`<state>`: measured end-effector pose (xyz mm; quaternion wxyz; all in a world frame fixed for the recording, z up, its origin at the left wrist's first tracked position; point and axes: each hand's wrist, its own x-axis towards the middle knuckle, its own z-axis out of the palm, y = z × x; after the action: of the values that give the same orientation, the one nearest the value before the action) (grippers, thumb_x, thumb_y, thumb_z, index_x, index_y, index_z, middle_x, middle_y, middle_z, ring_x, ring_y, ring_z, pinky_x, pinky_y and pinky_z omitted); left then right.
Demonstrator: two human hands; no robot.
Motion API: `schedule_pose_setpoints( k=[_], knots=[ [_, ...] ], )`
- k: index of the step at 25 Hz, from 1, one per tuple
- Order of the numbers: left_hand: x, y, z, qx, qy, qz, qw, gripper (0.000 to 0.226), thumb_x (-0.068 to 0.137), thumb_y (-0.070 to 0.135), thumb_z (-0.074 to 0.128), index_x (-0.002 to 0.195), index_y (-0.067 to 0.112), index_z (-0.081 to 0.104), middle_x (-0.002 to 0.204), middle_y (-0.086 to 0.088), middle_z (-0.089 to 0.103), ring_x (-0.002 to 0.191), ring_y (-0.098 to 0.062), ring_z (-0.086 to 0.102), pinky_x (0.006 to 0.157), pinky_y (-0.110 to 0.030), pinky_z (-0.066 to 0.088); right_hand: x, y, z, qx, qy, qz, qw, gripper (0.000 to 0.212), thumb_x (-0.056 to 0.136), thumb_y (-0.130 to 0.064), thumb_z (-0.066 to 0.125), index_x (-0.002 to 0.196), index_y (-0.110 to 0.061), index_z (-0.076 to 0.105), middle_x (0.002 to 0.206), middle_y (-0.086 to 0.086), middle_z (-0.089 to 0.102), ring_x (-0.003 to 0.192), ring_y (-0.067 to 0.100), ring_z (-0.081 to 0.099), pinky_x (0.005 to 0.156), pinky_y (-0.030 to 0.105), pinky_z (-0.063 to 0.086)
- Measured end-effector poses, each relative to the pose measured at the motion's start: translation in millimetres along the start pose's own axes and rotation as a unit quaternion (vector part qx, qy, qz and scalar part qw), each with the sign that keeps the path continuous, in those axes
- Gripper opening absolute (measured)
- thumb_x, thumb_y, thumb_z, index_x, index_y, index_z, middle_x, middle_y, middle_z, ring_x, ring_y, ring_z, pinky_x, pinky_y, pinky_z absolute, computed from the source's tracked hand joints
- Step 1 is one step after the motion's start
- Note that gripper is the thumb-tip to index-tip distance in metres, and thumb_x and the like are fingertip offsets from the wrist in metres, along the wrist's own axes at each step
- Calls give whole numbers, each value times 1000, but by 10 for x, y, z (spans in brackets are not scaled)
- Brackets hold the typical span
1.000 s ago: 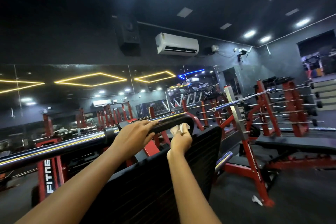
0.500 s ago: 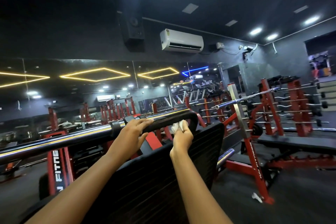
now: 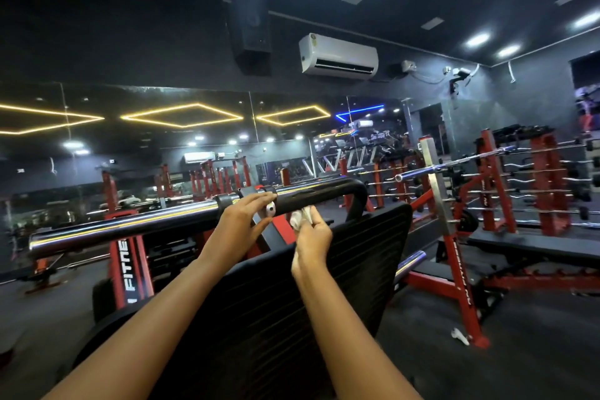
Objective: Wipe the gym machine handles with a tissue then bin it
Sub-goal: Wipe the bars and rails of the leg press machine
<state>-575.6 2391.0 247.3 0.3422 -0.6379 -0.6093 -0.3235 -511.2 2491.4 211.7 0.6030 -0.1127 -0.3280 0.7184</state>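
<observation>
- Tissue [image 3: 300,218]: white, crumpled into a small wad. It sits just below the near side of the handle, right of centre in the scene. I cannot tell whether it touches the handle.
- Right hand [image 3: 312,237]: fingers curled, pinching the tissue at the fingertips, with the wrist below the wad.
- Handle [image 3: 324,192]: black matt tube running left to right. Its right end turns downward in a rounded corner. Its left end meets a black collar on the chrome bar [image 3: 130,225].
- Left hand [image 3: 240,224]: fingers extended along the handle's near face, not wrapped round it, with the thumb spread below. It grasps nothing.
- Small white piece [image 3: 269,209]: shows just under the handle, between my left thumb and fingers. I cannot tell what it is.
- Ribbed pad [image 3: 341,286]: black, tilted, and lying under both forearms, with its far edge just below the handle.
- Machine frame [image 3: 131,269]: red upright with white lettering, to the left under the chrome bar.
- Room: dark floor [image 3: 535,360] with a white scrap [image 3: 459,336] beside a red post base.
- Right side: a black bench [image 3: 535,247] and, beyond it, a red barbell rack [image 3: 548,178].
- Far wall: a mirror [image 3: 146,146] reflecting yellow light strips, with a white air conditioner [image 3: 337,57] above it.
</observation>
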Motion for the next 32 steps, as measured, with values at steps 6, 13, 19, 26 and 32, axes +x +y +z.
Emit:
schedule_pose_setpoints(
  k=[6,13,19,26,32],
  knots=[
    [-11,22,-19,-7,-21,-12,1000,45,82,3,66,125,9,56,128,-8,58,120,-19,53,103,-19,30,-297,112,17,-9,-30,8,999,39,89,6,46,127,-1,50,127,10,57,114,18,56,102,33,44],
    [-54,32,32,40,-23,-3,999,49,88,16,61,135,11,47,136,-5,50,125,-20,46,106,-26,31,-389,-81,-20,-49,14,-7,999,37,91,4,45,126,-4,53,126,6,58,111,14,57,97,26,45],
    [173,-3,157,263,-29,128,956,66,62,25,83,122,15,58,109,-10,66,95,-28,66,91,-50,47,-54,-340,-243,-290,-35,-340,894,48,89,8,41,133,-10,46,133,4,52,119,10,49,95,6,37],
    [226,-84,292,203,-12,139,969,64,61,3,83,120,12,60,99,-9,66,84,-26,63,74,-34,55,607,-230,-542,-587,-122,-583,549,66,66,18,64,127,0,50,129,16,55,121,27,51,100,38,42],
    [252,-58,256,249,-16,134,959,61,65,9,82,121,16,61,97,-7,68,80,-25,64,74,-39,56,845,-337,-669,-553,-55,-490,671,65,71,27,51,130,0,45,134,17,48,125,30,46,104,46,32]
  ],
)
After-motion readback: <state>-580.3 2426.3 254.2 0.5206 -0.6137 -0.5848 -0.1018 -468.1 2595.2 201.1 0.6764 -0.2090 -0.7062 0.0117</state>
